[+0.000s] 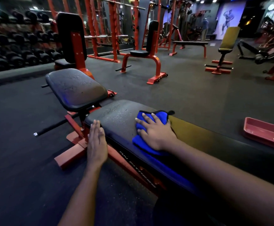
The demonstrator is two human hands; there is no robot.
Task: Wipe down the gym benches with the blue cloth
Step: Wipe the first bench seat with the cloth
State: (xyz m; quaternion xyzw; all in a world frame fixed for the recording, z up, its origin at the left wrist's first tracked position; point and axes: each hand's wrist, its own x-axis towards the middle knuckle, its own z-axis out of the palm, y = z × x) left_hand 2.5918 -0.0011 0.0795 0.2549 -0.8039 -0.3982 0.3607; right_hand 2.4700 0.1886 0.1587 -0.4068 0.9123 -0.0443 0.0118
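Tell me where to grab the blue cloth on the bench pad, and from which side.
Probably from above: the blue cloth lies flat on the bench pad, with the right hand pressing on its middle. Pinch the thick folded bulge at its near-left end, which stands proud of the pad. The far edge lies thin and flat, offering little to catch.
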